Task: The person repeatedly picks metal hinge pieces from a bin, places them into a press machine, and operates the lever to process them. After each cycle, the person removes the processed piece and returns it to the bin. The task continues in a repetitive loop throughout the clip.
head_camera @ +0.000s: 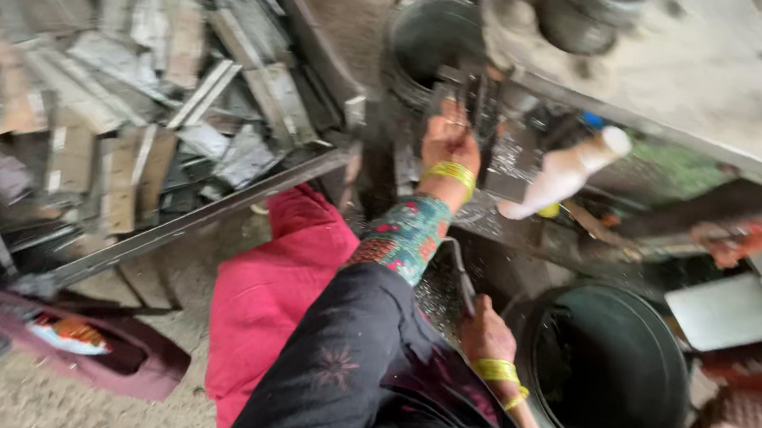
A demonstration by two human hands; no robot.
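Note:
My left hand, with yellow bangles at the wrist, reaches forward and grips a small flat metal piece beside a grey machine part. Lower down, near my lap, my right hand also wears yellow bangles. It is closed around the lower end of a thin bent metal rod. The frame is blurred, so the exact shape of both metal parts is unclear. A dark garment and a patterned sleeve cover my arms.
A heap of flat metal strips fills the left side behind a long steel bar. A black bucket stands at the lower right and a grey metal bucket at the top. A white plastic bottle lies under the worktable. A pink cloth covers the floor.

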